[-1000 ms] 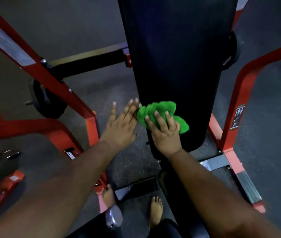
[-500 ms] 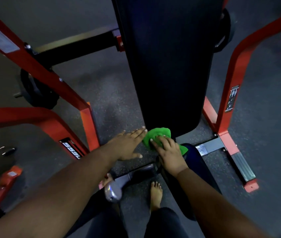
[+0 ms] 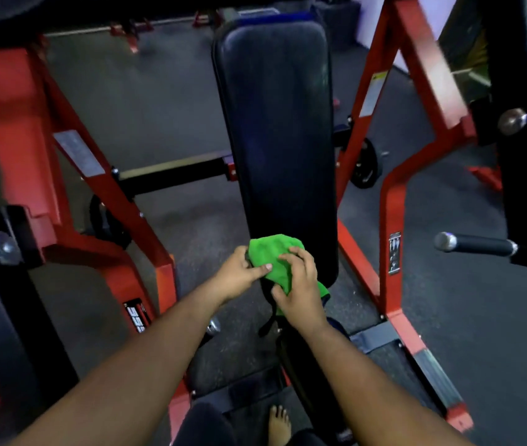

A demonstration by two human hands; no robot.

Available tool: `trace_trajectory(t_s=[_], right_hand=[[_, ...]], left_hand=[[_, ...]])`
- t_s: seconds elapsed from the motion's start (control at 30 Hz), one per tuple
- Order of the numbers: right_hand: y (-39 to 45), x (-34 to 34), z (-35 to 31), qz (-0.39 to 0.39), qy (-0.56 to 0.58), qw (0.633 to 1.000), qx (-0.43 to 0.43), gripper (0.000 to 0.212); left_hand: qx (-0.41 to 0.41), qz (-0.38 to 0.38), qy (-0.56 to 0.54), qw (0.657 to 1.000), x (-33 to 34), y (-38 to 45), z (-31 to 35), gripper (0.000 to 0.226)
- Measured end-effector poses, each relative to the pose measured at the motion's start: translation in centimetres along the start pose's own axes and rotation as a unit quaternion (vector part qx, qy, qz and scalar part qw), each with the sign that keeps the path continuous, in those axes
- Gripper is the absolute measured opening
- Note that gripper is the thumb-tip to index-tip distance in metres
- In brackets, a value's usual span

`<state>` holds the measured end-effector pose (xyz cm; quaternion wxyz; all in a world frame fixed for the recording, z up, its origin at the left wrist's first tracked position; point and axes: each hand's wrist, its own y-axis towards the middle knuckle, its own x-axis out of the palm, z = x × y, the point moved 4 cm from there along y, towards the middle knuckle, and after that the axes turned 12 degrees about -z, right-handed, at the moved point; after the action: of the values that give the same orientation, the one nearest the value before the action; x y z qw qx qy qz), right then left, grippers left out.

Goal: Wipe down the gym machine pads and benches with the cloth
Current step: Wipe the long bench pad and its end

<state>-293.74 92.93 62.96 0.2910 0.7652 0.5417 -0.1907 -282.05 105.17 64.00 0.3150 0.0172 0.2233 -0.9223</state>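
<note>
A long black back pad (image 3: 279, 140) of a red-framed gym machine stands tilted in the middle of the view. A bright green cloth (image 3: 273, 254) is bunched at the pad's lower end. My left hand (image 3: 239, 273) pinches the cloth's left edge between thumb and fingers. My right hand (image 3: 299, 284) grips the cloth from the right with curled fingers. Part of the cloth hangs down behind my right hand. A dark seat pad (image 3: 310, 375) lies below, mostly hidden by my right forearm.
Red frame posts (image 3: 390, 201) rise on both sides of the pad. A black handle with a chrome end (image 3: 474, 244) sticks out at the right. A weight plate (image 3: 365, 169) sits behind the pad. My bare foot (image 3: 279, 426) stands on the dark rubber floor.
My left hand has come off the pad's side and taken hold of the cloth together with my right hand. The view has tilted up, showing the pad's full length.
</note>
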Motion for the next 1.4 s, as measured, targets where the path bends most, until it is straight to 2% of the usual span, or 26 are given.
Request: trace_trajectory(t_s=[0.13, 0.27, 0.3, 0.37, 0.5, 0.67, 0.77, 0.87, 0.97, 1.1, 1.23, 1.33, 1.4], right_hand=[[-1.0, -2.3, -1.5, -0.017, 0.035, 0.999, -0.013, 0.078], [-2.9, -4.3, -1.9, -0.015, 0.117, 0.99, 0.073, 0.106], [-3.6, -4.6, -2.2, -0.016, 0.153, 0.982, 0.11, 0.104], [-4.8, -4.8, -2.2, -0.021, 0.237, 0.957, 0.167, 0.085], [-7.5, -6.0, -2.7, 0.033, 0.308, 0.933, 0.181, 0.042], [-11.0, -9.4, -4.3, 0.078, 0.346, 0.916, 0.188, 0.031], [-13.3, -11.7, -4.3, 0.093, 0.352, 0.912, 0.19, 0.027], [-16.0, -15.0, -3.7, 0.13, 0.343, 0.909, 0.199, 0.024], [-19.3, -19.2, -1.7, 0.174, 0.32, 0.905, 0.221, 0.019], [-23.8, -23.9, 1.5, 0.179, 0.334, 0.895, 0.238, 0.015], [-28.3, -29.9, 4.3, 0.187, 0.395, 0.87, 0.227, 0.016], [-31.7, -34.7, 7.2, 0.22, 0.426, 0.851, 0.213, 0.022], [-34.1, -37.7, 9.4, 0.233, 0.436, 0.844, 0.209, 0.027]], left_hand=[[0.031, 0.064, -0.093, 0.993, 1.9, -3.5, 1.7, 0.041], [0.052, 0.024, -0.091, 0.994, 3.5, -6.4, 2.2, 0.036], [0.057, 0.011, -0.087, 0.994, 3.8, -7.1, 2.4, 0.035], [0.07, -0.007, -0.099, 0.993, 4.4, -8.1, 2.8, 0.035], [0.096, -0.007, -0.111, 0.989, 5.6, -10.1, 3.2, 0.03], [0.108, 0.05, -0.064, 0.991, 7.9, -11.6, 2.5, 0.017], [0.12, 0.033, 0.03, 0.992, 9.7, -11.5, 2.9, 0.024], [0.145, 0.012, 0.065, 0.987, 12.8, -11.0, 4.2, 0.023], [0.159, -0.011, 0.059, 0.985, 17.6, -10.0, 5.9, 0.015], [0.137, -0.06, 0.069, 0.986, 24.9, -7.4, 5.6, 0.038], [0.051, -0.114, 0.026, 0.992, 34.5, -7.1, 7.4, 0.055], [0.001, -0.212, -0.02, 0.977, 42.5, -8.0, 9.6, 0.046], [0.02, -0.254, -0.077, 0.964, 47.5, -7.9, 11.3, 0.035]])
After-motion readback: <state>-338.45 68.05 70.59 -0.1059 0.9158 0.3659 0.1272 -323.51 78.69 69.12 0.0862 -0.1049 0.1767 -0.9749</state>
